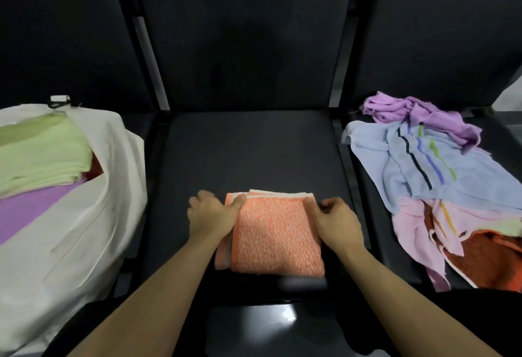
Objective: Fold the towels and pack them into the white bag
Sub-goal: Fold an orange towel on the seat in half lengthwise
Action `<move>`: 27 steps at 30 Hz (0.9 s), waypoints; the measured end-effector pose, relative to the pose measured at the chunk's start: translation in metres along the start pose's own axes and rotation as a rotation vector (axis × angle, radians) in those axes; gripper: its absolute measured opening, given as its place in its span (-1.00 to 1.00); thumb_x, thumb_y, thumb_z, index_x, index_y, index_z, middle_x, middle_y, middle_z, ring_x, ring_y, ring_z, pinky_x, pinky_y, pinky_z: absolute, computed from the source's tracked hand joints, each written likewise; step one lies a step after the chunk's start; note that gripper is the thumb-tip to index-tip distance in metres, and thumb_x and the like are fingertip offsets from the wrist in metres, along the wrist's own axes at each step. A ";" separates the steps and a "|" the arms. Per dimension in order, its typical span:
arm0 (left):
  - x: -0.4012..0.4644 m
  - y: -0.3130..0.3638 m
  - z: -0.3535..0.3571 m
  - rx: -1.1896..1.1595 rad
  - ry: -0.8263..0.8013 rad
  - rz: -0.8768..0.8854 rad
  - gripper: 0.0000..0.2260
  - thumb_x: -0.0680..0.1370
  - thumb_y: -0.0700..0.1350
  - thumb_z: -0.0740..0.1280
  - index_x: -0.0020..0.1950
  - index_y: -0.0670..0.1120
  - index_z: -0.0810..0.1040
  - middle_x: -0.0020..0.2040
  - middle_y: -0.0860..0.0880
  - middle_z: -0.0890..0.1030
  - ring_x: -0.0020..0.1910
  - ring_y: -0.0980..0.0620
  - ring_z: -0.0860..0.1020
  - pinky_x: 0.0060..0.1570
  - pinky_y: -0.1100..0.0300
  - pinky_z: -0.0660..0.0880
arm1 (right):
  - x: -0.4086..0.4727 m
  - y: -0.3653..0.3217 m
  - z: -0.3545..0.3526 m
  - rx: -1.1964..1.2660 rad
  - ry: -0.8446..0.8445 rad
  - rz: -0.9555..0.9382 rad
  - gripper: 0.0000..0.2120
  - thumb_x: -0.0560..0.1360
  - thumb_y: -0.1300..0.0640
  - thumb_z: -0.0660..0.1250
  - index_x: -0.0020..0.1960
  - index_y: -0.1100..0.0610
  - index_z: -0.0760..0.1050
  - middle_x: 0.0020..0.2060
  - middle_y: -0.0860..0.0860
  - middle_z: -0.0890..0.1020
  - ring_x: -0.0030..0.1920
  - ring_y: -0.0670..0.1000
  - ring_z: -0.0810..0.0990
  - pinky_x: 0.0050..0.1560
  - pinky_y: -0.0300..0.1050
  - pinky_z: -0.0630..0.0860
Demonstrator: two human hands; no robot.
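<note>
Both forearms rise from the bottom edge of the frame and meet at the folded orange towel point(275, 232), low in the centre on the dark seat point(248, 147). Far left, the white bag point(93, 215) lies open with a green towel point(39, 150) and a purple towel point(31, 207) already folded inside. Moving right, the left hand point(210, 217) grips the orange towel's left edge, thumb on top and fingers curled under the fold. The right hand point(336, 222) pinches the right edge near the far corner, fingers bent close together. The towel's long axis runs away from the camera, so it sits squarely between the two hands (neither is nearer). The bag lies to its left, so the carry would go that way, I judge, with the left hand leading. At the right edge, a loose heap of towels point(440, 176) waits unfolded.
</note>
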State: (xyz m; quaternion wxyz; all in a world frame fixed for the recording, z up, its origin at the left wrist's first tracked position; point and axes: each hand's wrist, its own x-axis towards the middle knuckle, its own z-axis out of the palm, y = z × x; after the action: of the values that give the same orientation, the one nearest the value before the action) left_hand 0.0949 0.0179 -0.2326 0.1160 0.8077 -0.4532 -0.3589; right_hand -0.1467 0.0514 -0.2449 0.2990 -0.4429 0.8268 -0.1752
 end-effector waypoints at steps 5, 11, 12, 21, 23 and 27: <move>-0.011 0.001 0.013 0.026 -0.158 -0.057 -0.29 0.45 0.39 0.37 0.29 -0.19 0.52 0.23 -0.13 0.59 0.18 -0.16 0.59 0.12 0.04 0.53 | -0.011 -0.008 0.009 -0.252 -0.140 0.048 -0.30 0.41 -0.49 0.20 -0.01 0.18 0.57 -0.07 0.14 0.66 0.01 0.21 0.65 -0.11 -0.05 0.47; -0.036 -0.004 0.024 -0.135 -0.211 0.067 -0.58 0.52 0.30 0.35 0.11 -0.03 0.58 0.06 0.00 0.64 0.00 -0.03 0.63 0.09 -0.01 0.58 | -0.046 -0.006 0.013 -0.046 -0.024 -0.082 -0.58 0.58 -0.30 0.18 0.00 0.07 0.43 -0.24 -0.08 0.53 -0.19 0.07 0.51 -0.17 -0.06 0.38; -0.040 -0.004 0.022 -0.117 -0.173 0.115 -0.58 0.54 0.29 0.33 0.13 -0.03 0.56 0.07 0.00 0.62 0.01 -0.01 0.61 0.08 0.03 0.56 | -0.050 -0.008 0.010 0.010 -0.012 -0.102 -0.61 0.59 -0.29 0.18 -0.01 0.06 0.42 -0.26 -0.12 0.50 -0.20 0.04 0.50 -0.16 -0.05 0.39; -0.057 -0.045 -0.036 -0.582 -0.260 0.014 -0.33 0.33 0.48 0.35 0.19 -0.01 0.59 0.11 0.01 0.68 0.04 0.04 0.67 0.12 0.00 0.60 | -0.094 -0.077 0.001 0.363 -0.029 -0.346 -0.73 0.57 -0.19 0.30 -0.02 0.02 0.52 -0.15 -0.07 0.65 -0.12 -0.07 0.63 -0.20 -0.12 0.47; -0.063 -0.054 -0.058 -0.735 -0.353 -0.051 -0.32 0.37 0.45 0.41 0.25 -0.03 0.60 0.11 0.00 0.70 0.06 0.02 0.68 0.15 0.04 0.59 | -0.106 -0.113 -0.007 0.385 -0.127 -0.425 -0.73 0.58 -0.17 0.31 0.07 0.02 0.54 -0.08 -0.10 0.65 -0.07 -0.12 0.63 -0.16 -0.18 0.49; -0.075 -0.064 -0.100 -1.148 -0.671 -0.134 -0.25 0.42 0.47 0.37 0.36 -0.07 0.59 0.18 -0.16 0.69 0.12 -0.14 0.68 0.15 -0.04 0.59 | -0.130 -0.191 -0.015 0.349 -0.264 -0.564 -0.67 0.56 -0.22 0.32 0.13 0.02 0.54 -0.02 -0.09 0.66 -0.03 -0.10 0.65 -0.01 -0.06 0.59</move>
State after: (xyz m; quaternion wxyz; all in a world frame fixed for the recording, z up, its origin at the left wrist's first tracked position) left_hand 0.1798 0.1017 -0.1583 0.3576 0.4889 -0.1507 -0.7813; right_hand 0.0193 0.0563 -0.0840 0.4143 -0.6148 0.5840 -0.3307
